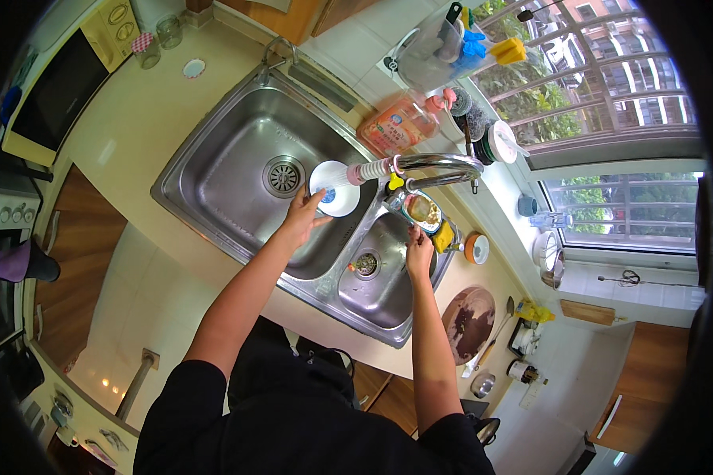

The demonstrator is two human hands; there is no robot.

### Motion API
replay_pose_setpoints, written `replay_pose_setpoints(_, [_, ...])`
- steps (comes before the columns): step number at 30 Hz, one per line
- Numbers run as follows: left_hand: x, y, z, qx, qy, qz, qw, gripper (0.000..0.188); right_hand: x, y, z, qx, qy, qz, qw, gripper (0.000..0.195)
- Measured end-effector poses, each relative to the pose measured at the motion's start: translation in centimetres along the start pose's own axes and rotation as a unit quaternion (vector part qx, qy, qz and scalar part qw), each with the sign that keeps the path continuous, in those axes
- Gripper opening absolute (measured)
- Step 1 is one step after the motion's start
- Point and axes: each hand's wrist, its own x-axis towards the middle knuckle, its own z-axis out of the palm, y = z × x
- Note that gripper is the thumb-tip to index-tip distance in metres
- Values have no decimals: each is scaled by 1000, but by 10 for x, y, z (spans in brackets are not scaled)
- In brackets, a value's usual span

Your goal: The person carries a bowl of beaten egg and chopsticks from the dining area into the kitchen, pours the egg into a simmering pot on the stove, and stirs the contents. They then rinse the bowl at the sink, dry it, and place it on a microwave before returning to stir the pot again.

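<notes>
My left hand point(300, 217) grips the rim of a white bowl point(346, 199) with a blue mark inside, tilted over the large basin point(232, 160) of a steel double sink. Water runs into the bowl from the ribbed spout extension point(371, 171) of a chrome faucet point(437, 161). Over the small basin point(380, 297), my right hand point(419, 249) has its fingers drawn together at the near edge of a small dish point(413, 205). A tan lump point(420, 208) lies in that dish. Whether those fingers hold the dish is unclear. A yellow sponge point(443, 237) sits beside them.
Behind the sink stand a pump bottle of orange liquid point(395, 127) and an orange-and-white bowl point(477, 249). Food scraps lie at the small drain point(367, 265). A round brown board point(469, 324) and a spatula point(496, 332) rest at right. A microwave point(65, 83) stands at left.
</notes>
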Motion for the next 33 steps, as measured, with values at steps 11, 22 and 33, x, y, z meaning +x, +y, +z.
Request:
replay_pose_setpoints(11, [49,-18,-11,397,202,351,824,59,-69,-62,-50,44,48,-73,995,34])
replay_pose_setpoints(22, [13,1,-6,426,336,403,737,65,-68,-132,8,210,55,-104,971,35])
replay_pose_setpoints(33, [-20,-2,-66,324,423,329,779,66,-45,-148,117,304,-37,-57,950,39])
